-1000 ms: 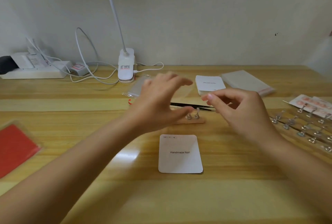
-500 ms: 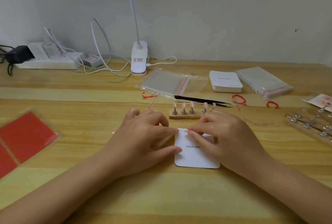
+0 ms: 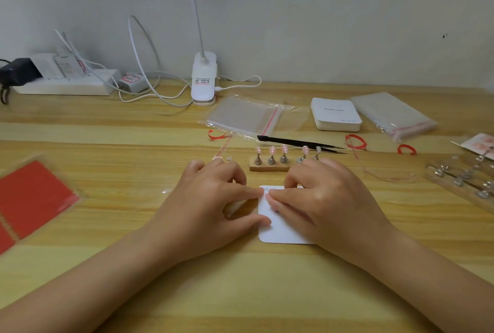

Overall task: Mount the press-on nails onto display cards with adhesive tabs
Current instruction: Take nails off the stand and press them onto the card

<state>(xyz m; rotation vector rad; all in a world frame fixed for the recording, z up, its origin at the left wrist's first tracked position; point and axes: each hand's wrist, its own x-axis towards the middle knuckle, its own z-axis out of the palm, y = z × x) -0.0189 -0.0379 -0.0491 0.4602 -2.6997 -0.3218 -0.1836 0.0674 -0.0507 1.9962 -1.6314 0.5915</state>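
I see my left hand [image 3: 213,204] and right hand [image 3: 318,199] together, fingertips pressing the white display card [image 3: 278,233] flat on the wooden table [image 3: 240,292]; fingers curled.

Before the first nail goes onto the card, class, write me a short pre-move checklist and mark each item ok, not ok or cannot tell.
1. White rounded display card lies flat on the wooden table: ok.
2. Left hand and right hand both touch the card: ok.
3. Adhesive tab placed on the card: cannot tell, fingertips cover the spot.
4. Pink press-on nails upright on the small wooden stand, beyond the card: ok.
5. Black tweezers lying beyond the stand, unheld: ok.
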